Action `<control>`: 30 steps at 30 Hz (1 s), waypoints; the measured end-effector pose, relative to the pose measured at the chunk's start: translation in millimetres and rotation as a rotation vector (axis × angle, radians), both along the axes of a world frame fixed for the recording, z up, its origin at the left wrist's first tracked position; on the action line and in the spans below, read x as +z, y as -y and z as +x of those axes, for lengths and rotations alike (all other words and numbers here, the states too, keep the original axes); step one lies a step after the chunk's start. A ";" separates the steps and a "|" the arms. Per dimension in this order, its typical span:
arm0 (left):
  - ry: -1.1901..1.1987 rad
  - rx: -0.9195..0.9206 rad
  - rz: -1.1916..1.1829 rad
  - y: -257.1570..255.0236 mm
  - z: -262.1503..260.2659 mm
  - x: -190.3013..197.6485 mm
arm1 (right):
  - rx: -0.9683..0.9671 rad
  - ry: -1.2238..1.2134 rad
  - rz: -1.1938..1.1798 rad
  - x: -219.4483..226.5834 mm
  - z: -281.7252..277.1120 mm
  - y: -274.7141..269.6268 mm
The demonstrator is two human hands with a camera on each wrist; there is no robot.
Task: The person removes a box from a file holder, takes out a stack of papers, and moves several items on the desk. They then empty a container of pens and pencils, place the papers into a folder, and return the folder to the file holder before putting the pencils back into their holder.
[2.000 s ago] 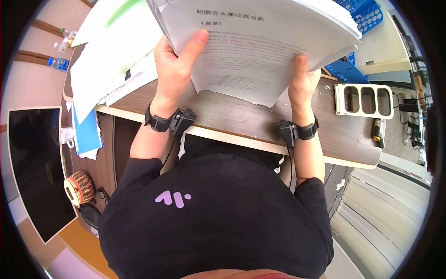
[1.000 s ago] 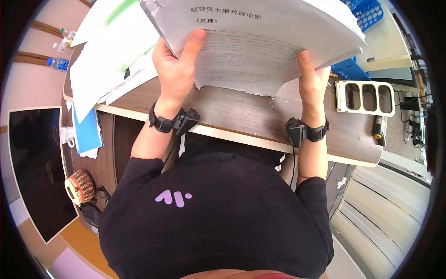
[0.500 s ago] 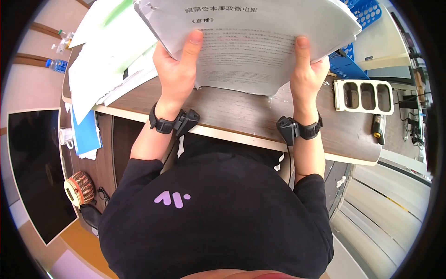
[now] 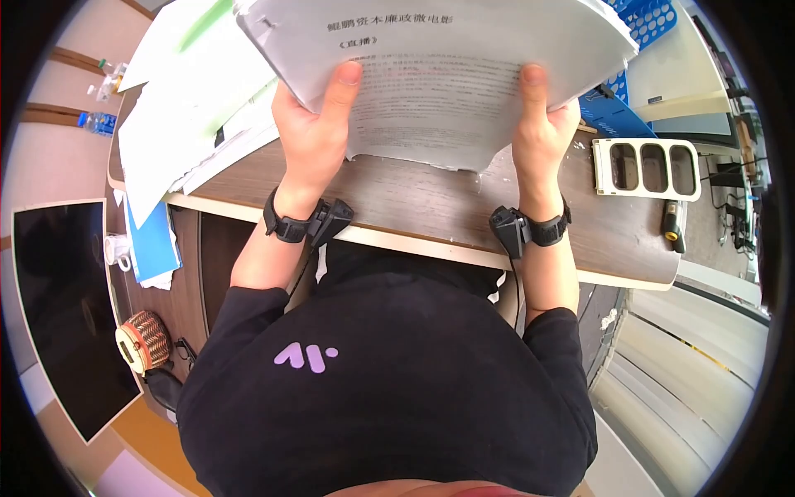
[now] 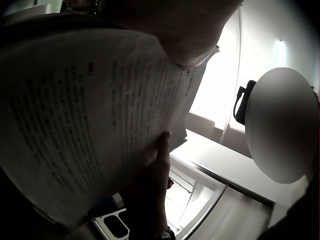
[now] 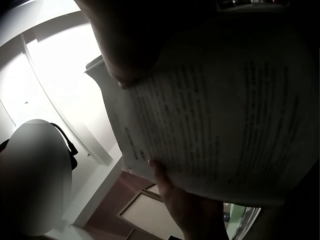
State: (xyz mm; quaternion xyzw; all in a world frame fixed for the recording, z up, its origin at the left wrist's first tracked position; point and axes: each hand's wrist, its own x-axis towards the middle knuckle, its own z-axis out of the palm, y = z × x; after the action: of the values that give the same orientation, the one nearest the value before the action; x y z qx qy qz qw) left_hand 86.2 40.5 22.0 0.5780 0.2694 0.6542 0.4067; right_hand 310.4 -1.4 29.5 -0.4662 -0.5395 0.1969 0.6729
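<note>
A thick stack of printed sheets [image 4: 447,108] is held up over the desk, its text side toward the person. My left hand [image 4: 319,128] grips its left part, thumb lying on the front page below the title. On the other side my right hand [image 4: 542,137] holds it the same way, thumb upright on the page. The fingers of both hands are mostly hidden behind the stack. Its lower edge is wavy and a little torn. In the left wrist view the dim, curved printed page [image 5: 100,120] fills much of the frame; the right wrist view is dark too.
Loose white papers [image 4: 178,124] are heaped on the desk's left. At the right lie a white three-slot holder [image 4: 648,168], a dark cylinder with a yellow end [image 4: 671,224] and a blue folder [image 4: 617,116]. A blue perforated basket [image 4: 650,25] stands behind. The desk's front edge [image 4: 414,238] runs before the person.
The stack has risen and shifted slightly left. My right hand moved outward, then back in, its thumb now higher on the page. My left hand kept its hold.
</note>
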 end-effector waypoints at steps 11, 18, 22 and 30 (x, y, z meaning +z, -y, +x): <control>-0.074 -0.013 -0.041 -2.0 -2.1 -2.3 | 0.078 -0.078 0.062 -9.1 5.5 -7.0; -0.116 0.100 0.045 -7.7 2.0 -7.9 | 0.014 -0.045 0.040 -10.0 1.9 -11.0; -0.192 0.093 -0.066 -5.2 -1.7 4.3 | 0.026 0.014 -0.078 0.5 2.1 -7.1; -0.228 -0.079 -0.297 -14.6 -12.0 -4.5 | 0.096 0.031 -0.224 -21.5 17.3 -8.3</control>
State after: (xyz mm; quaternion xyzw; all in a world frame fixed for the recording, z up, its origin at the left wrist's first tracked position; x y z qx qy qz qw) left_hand 74.2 55.1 17.5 0.5920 0.3845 0.5209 0.4799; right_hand 327.7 6.9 8.0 -0.5152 -0.5460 0.2807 0.5981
